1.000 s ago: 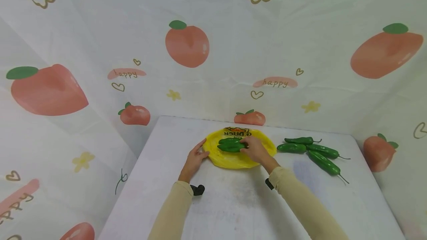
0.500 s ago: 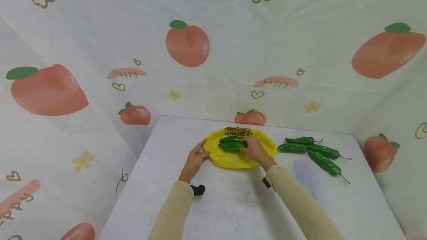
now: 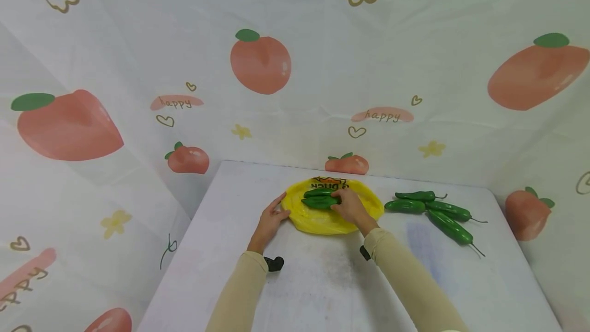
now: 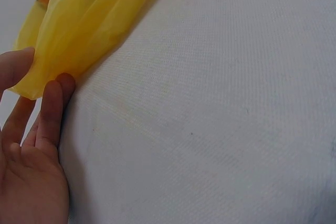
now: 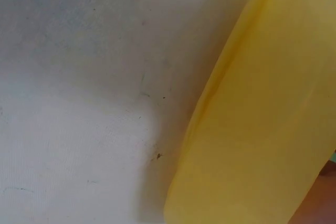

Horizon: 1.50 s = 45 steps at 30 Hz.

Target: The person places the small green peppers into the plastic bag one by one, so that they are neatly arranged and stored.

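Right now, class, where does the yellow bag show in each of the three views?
Head: yellow bag at table centre, between both hands.
Left wrist: top left, left hand touching its edge.
Right wrist: fills the right side.
Shared landmark: the white table.

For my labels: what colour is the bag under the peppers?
Yellow: the bag shows best in the head view.

Left grip (image 3: 269, 218) flat, fingers straight; right grip (image 3: 351, 207) curled.
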### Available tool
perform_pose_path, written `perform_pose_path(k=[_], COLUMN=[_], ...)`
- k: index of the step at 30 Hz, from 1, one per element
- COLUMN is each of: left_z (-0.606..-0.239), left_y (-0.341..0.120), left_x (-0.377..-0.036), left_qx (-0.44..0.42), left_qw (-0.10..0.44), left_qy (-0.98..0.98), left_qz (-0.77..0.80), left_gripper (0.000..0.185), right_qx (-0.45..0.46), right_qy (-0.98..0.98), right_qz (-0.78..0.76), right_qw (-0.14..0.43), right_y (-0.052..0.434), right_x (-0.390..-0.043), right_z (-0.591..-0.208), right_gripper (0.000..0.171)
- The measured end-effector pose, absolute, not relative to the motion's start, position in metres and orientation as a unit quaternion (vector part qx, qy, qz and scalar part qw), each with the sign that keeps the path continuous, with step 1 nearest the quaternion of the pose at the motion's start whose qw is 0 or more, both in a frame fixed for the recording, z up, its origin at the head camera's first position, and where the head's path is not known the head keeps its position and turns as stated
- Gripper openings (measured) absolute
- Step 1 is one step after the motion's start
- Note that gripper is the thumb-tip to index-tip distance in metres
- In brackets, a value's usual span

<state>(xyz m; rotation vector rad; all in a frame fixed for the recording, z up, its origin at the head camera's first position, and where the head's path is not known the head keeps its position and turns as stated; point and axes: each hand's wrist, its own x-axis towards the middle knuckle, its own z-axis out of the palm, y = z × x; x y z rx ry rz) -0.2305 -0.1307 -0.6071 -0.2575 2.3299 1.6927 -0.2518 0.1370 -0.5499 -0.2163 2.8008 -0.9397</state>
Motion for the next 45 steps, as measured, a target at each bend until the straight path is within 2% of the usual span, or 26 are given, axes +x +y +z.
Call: perform_pose_path(k=[10, 18, 28, 45], left_z=[-0.607, -0.607, -0.607, -0.604], left_y=[-0.131, -0.130, -0.130, -0.128], left_x=[-0.229, -0.228, -0.230, -0.227], left_qx=[-0.084, -0.085, -0.082, -0.089], left_qw=[0.112, 0.118, 0.113, 0.111], left_qy=[0.804, 0.799, 0.798, 0.802], left_qz=[0.577, 0.584, 0.586, 0.580], left_gripper=[0.054, 0.054, 0.054, 0.054], right_qx=[-0.054, -0.069, -0.122, -0.119], right_qy=[0.938, 0.953, 0.977, 0.989], right_qz=[-0.334, -0.288, -0.176, -0.079], right_qw=[0.080, 0.055, -0.007, -0.049], right_y=[0.137, 0.138, 0.139, 0.155], right_x=[-0.251, -0.247, -0.240, -0.229], right_z=[-0.544, -0.544, -0.541, -0.531], right_gripper=[0.038, 0.041, 0.071, 0.096])
